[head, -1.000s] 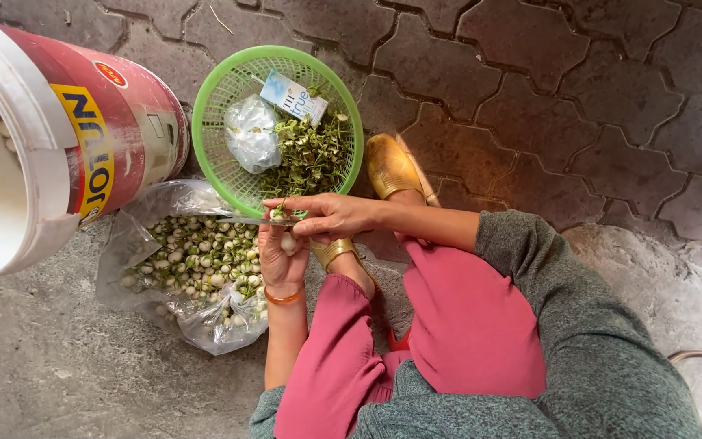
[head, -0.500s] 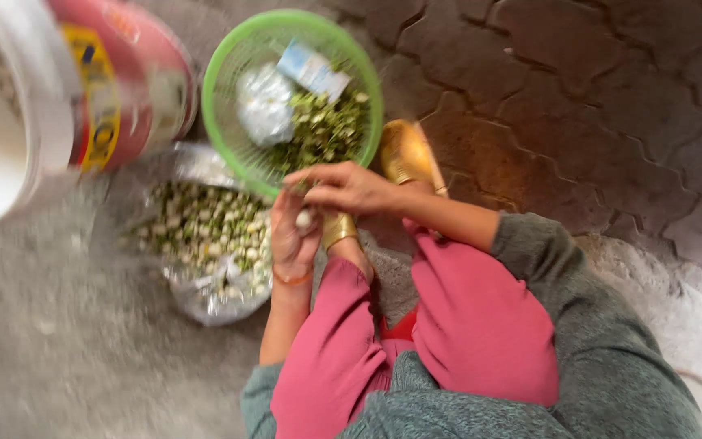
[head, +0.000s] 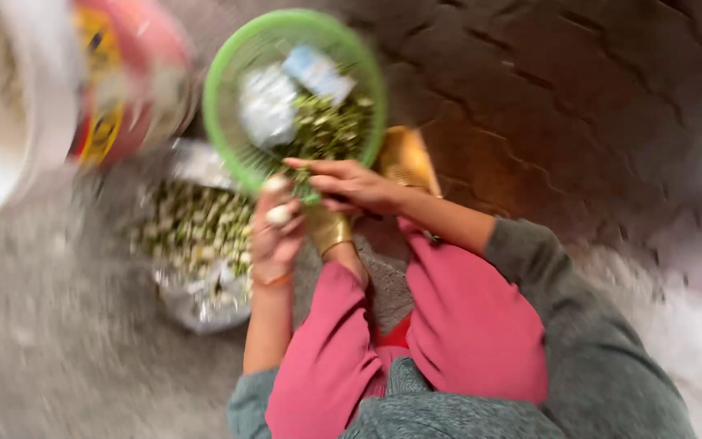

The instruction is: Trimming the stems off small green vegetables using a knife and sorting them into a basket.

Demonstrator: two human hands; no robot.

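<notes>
Green basket (head: 229, 57) ahead, bucket (head: 10, 106) left; bare paving (head: 578, 106) right.

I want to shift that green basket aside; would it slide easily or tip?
The green basket looks like thin mesh plastic, so probably light. It holds only green trimmings and small packets, so likely slides easily. Its wide, round shape probably resists tipping.

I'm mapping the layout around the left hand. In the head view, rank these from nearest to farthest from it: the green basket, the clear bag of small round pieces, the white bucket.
From the left hand:
1. Clear bag of small round pieces, right beside the hand, on the ground to its left in the picture.
2. Green basket, just above, ahead of the knees.
3. White bucket, far upper left.
</notes>
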